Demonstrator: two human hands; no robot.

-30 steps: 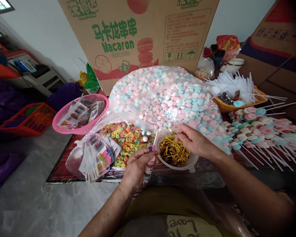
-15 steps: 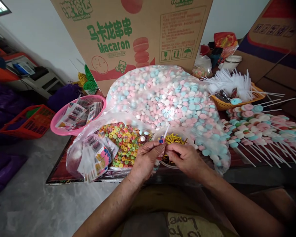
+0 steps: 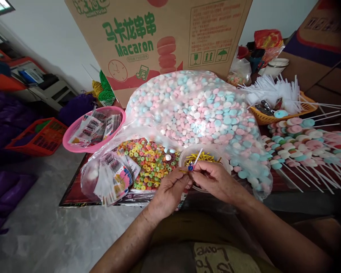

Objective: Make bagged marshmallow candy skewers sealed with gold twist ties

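Both my hands meet over the front edge of the table around a bagged candy skewer (image 3: 182, 199). Its white stick (image 3: 198, 156) pokes up past my fingertips, and the bag's blue printed top is bunched around it. My left hand (image 3: 170, 187) is closed on the skewer, its thumb and finger pinching at the bag's neck. A thin gold twist tie (image 3: 184, 171) shows at these fingertips. My right hand (image 3: 217, 180) is closed in a pinch at the same neck; its fingers partly hide the tie. Just behind sits a clear tub (image 3: 182, 159) of gold twist ties (image 3: 200, 157).
A big clear bag of pastel marshmallows (image 3: 199, 110) fills the table's middle. Ring candies (image 3: 147, 161) and printed bags (image 3: 113, 182) lie left, near a pink basket (image 3: 65, 138). Finished-looking skewers (image 3: 304, 148) and a yellow basket (image 3: 263, 117) of sticks stand right. A carton (image 3: 136, 83) stands behind.
The view has shifted slightly, so the table things sit a little further right. The stick leans more to the right, and a gold tie now shows at my left fingertips.
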